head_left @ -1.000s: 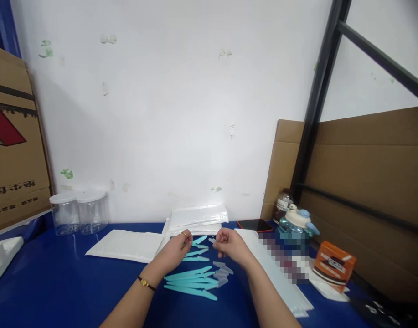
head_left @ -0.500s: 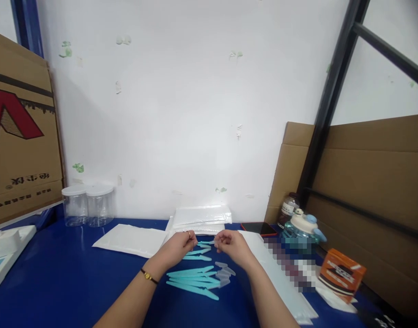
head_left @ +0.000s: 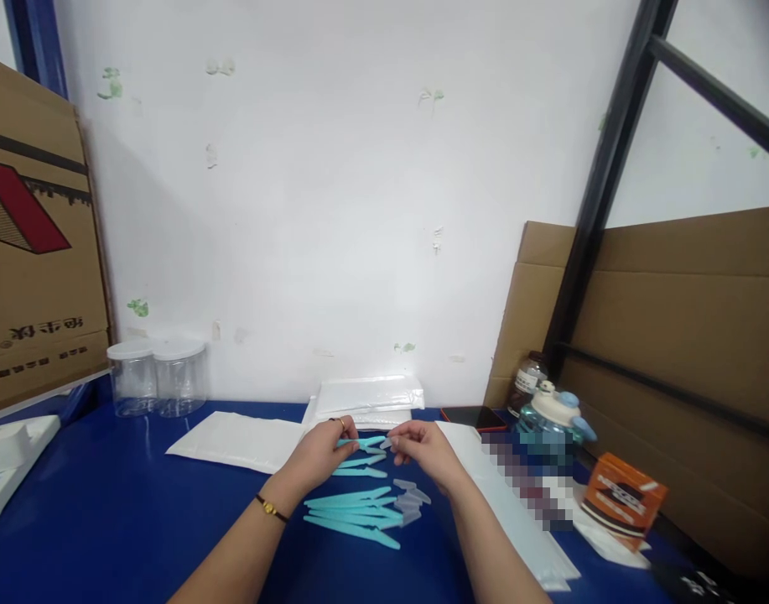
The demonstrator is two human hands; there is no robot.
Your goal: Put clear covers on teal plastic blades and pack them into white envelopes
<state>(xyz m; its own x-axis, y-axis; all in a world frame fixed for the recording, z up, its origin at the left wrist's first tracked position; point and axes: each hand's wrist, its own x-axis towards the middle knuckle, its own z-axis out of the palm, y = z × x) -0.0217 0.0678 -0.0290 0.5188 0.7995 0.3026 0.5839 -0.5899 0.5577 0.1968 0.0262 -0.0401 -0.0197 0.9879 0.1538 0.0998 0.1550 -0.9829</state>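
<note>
Over the blue table (head_left: 138,520) now | left hand (head_left: 324,451) is pinching a turquoise stick (head_left: 370,442) | right hand (head_left: 423,450) is pinching a translucent cap (head_left: 386,443) beside it | more sticks (head_left: 352,511) are lying near

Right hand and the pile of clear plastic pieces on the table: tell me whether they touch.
Apart. The head view shows blue tabletop between the right hand and the piled clear pieces.

Stretching blue as a tabletop (head_left: 120,512), bearing turquoise tools (head_left: 346,526) in two clusters, translucent covers (head_left: 409,504) beside the nearer cluster, white envelopes (head_left: 239,442) behind, two lidded clear jars (head_left: 179,387) at left, a dark phone (head_left: 475,418) and a squat bottle (head_left: 551,419) at right.
</note>
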